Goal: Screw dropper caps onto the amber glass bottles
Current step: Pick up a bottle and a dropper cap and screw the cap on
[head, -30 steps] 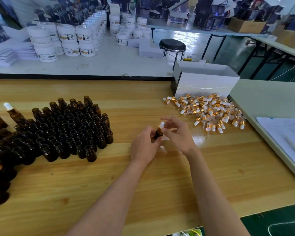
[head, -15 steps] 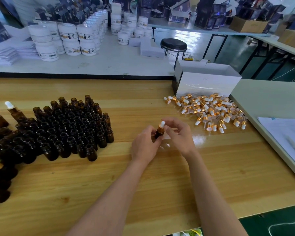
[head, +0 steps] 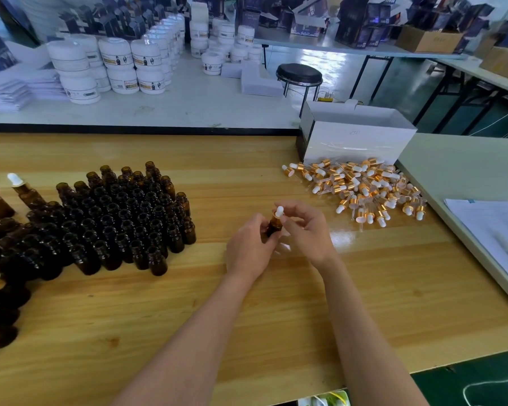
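Head view: an amber bottle (head: 274, 225) sits between both hands above the wooden table (head: 247, 312). Left hand (head: 250, 249) grips its body. Right hand (head: 307, 230) pinches the dropper cap (head: 279, 212) on its neck.

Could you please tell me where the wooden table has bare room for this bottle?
The wooden tabletop is bare between the cluster of open amber glass bottles and the pile of gold-collared dropper caps, and along its near edge. The left side is crowded.
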